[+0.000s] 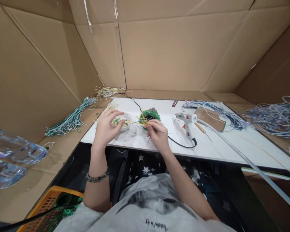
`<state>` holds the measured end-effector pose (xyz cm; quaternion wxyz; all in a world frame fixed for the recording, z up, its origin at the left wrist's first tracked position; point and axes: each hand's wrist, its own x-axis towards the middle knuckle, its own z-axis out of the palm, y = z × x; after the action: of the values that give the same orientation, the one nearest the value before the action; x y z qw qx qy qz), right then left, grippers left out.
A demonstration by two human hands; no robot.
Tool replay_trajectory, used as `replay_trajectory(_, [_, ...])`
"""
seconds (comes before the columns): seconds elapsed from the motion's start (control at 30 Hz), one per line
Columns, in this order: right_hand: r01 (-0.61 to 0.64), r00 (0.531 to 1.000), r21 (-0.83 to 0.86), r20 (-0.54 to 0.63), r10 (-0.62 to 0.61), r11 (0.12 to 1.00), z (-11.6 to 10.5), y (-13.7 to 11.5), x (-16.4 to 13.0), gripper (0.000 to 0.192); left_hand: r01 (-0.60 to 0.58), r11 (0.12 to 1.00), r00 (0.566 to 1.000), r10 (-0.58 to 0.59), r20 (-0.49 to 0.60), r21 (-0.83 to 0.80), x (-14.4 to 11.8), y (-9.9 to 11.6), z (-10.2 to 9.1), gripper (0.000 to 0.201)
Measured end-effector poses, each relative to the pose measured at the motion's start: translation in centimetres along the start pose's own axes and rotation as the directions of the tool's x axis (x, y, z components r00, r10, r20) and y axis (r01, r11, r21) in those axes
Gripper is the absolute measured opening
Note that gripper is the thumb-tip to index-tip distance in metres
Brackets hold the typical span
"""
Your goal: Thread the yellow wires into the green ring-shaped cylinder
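Note:
My right hand (158, 134) is closed in a pinch on a bunch of thin yellow strands (143, 120). Dark green strands stick out from the same fingers. Right behind them lies a round green wreath-like piece (152, 113) with a dark middle; whether my fingertips touch it I cannot tell. My left hand (108, 126) is raised with thumb and fingers apart, holding nothing. It hovers beside a white bowl (125, 128) of short yellow, green and white bits, and hides part of its rim.
On the white table (145, 141), a glue gun (187, 124) with a long glue stick lies to the right. Near it are an awl (200, 128), a brown block (210, 119) and bundled bluish wires (275, 119). Green strands (73, 119) lie left; an orange basket (48, 196) stands below.

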<state>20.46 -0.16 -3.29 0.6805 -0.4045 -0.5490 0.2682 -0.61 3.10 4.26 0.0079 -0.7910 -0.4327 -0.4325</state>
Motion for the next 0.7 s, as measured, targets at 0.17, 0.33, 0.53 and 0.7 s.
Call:
replay_trajectory(0.17, [-0.014,1.000,-0.010,0.011,0.014,1.000,-0.1,0.0,0.0,0.033,-0.006,0.973,0.998,0.020,0.060,-0.229,-0.3,2.5,-1.8,0.009])
replay_trajectory(0.33, [-0.012,1.000,-0.034,0.027,0.013,0.999,-0.1,-0.2,0.0,0.034,-0.011,0.989,0.998,0.019,0.054,-0.145,-0.3,2.5,-1.3,0.019])
replay_trajectory(0.53, [0.030,0.997,-0.072,0.078,-0.025,0.997,0.0,-0.3,-0.1,0.031,-0.080,0.996,0.997,0.079,-0.025,-0.040,-0.2,1.8,-0.8,0.019])
replay_trajectory(0.7, [0.022,0.996,-0.073,0.090,-0.015,0.997,0.1,-0.4,-0.1,0.032,-0.075,0.997,0.992,0.076,-0.101,0.013,-0.1,1.6,0.0,0.021])
